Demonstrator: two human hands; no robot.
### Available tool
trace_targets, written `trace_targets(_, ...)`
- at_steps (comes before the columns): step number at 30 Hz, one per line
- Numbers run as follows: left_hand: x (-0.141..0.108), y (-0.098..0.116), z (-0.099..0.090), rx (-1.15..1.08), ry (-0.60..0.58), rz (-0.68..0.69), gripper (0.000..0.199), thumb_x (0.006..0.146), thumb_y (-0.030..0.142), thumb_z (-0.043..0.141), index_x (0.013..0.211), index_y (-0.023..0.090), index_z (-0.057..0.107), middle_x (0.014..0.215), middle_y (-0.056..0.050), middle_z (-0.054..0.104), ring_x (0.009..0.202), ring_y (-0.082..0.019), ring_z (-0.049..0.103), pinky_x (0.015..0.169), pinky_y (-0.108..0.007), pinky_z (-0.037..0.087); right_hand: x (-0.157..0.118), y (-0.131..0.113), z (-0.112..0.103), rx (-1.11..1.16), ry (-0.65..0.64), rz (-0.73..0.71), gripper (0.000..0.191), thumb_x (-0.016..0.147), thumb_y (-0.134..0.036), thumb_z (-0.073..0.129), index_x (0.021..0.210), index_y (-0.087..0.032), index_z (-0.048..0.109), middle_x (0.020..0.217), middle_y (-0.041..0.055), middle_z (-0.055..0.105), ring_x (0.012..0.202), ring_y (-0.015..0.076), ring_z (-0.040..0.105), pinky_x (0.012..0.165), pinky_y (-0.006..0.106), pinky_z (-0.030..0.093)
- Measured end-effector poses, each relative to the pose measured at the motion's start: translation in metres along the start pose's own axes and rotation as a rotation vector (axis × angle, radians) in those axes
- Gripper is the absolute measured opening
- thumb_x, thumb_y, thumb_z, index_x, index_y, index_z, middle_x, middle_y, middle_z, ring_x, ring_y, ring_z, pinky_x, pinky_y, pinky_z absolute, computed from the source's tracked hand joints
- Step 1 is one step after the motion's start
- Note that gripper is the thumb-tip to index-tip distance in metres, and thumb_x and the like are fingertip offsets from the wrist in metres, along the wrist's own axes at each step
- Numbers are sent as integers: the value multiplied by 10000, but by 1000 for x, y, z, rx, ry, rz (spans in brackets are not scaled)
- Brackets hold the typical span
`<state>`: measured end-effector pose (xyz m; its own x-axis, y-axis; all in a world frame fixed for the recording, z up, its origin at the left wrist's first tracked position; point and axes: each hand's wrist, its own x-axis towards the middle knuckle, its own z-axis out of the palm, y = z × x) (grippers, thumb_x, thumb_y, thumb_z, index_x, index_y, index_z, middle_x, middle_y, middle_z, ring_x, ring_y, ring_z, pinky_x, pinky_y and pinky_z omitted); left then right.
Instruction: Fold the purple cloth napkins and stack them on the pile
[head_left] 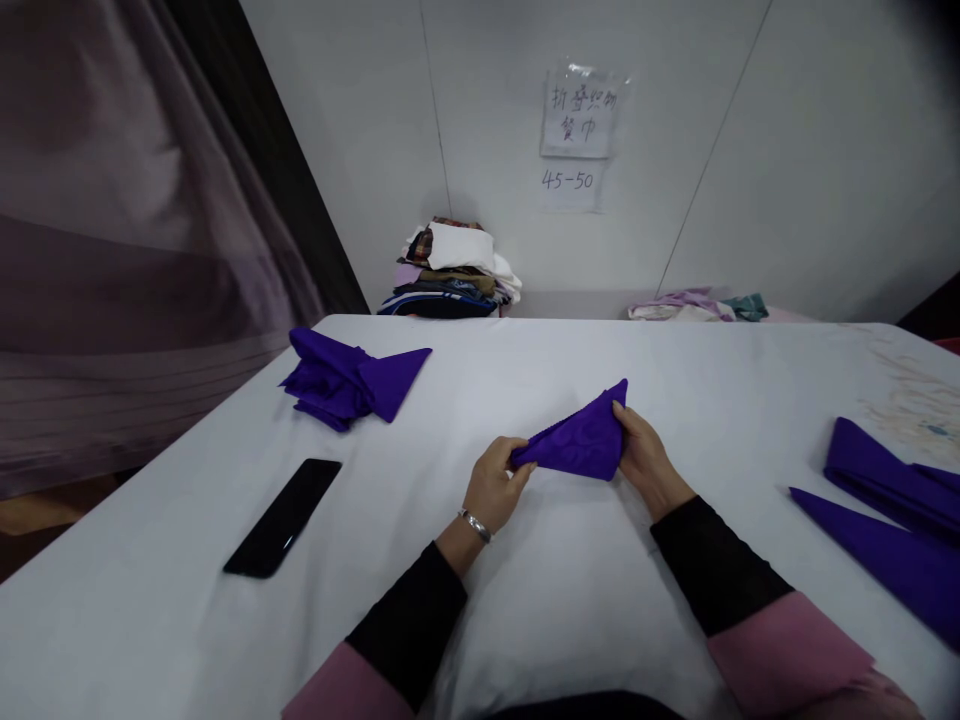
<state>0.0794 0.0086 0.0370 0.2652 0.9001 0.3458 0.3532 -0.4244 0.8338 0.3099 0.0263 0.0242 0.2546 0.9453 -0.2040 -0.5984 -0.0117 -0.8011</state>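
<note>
Centrally, the left hand (495, 490) and right hand (646, 455) hold the folded purple cloth (581, 440) above the white worktop (585, 600). The left fingers are clamped on its narrow end; the right fingers grip its wide end. Farther back, a purple bundle (337, 380) lies beyond the black phone (283, 518).

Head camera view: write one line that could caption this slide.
Two hands hold a folded purple cloth above a white-covered table, a black phone lying to the left.

Pale panelled wall (360, 130) – mauve curtain (112, 240) left – behind a white-covered table (420, 600).
</note>
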Motion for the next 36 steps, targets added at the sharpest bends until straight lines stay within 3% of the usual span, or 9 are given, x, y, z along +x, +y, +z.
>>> trace_targets(7, 1, -1, -1, 90, -28, 36, 76, 791, 183, 564, 817, 207, 631, 772, -1, 555, 669, -119, 512, 616, -252, 420, -3, -1, 2, 14, 17, 36, 213, 672, -351, 750, 718, -194, 615, 672, -9, 640, 609, 139, 590, 568, 259, 522)
trace_targets(15, -1, -2, 4, -24, 30, 31, 79, 771, 159, 574, 798, 214, 624, 843, -1, 558, 704, -106, 529, 606, -227, 451, -3, 1, 4, 18, 59, 16, 222, 646, -328, 764, 689, -182, 603, 642, -14, 635, 575, 133, 582, 533, 247, 518)
trace_targets(19, -1, -4, 8, -219, 4, -157, 13, 740, 200, 601, 751, 197, 606, 906, -11, 588, 706, -107, 564, 570, -216, 478, -1, 4, 1, 1, 56, 17, 224, 658, -338, 756, 702, -183, 600, 641, -16, 631, 572, 133, 582, 550, 256, 519)
trace_targets(22, 0, -6, 10, -413, -45, -368, 128, 718, 285, 634, 767, 176, 588, 1070, -48, 591, 694, -115, 612, 547, -230, 510, -1, 4, 1, -10, 58, 12, 235, 655, -344, 758, 701, -182, 595, 630, -21, 621, 564, 127, 575, 543, 250, 508)
trace_targets(25, 1, -7, 10, -502, -80, -476, 234, 700, 365, 656, 769, 157, 574, 1153, -90, 577, 683, -132, 647, 525, -233, 515, -3, 4, 3, -12, 70, 15, 241, 643, -335, 765, 688, -179, 587, 615, -25, 606, 544, 117, 556, 514, 237, 489)
trace_targets(31, 3, -10, 12, -518, -110, -563, 327, 687, 454, 657, 770, 156, 551, 820, -52, 640, 657, -169, 664, 509, -247, 512, -7, 2, 6, -92, 110, -4, 248, 620, -329, 772, 680, -176, 587, 613, -27, 591, 539, 107, 532, 505, 225, 457)
trace_targets(36, 2, -13, 9, -238, -102, -502, 238, 790, 409, 536, 747, 176, 562, 606, 4, 586, 549, -140, 593, 503, -261, 468, -1, 4, -2, -287, 111, -52, 266, 612, -361, 758, 666, -173, 579, 585, -39, 558, 502, 87, 482, 462, 209, 386)
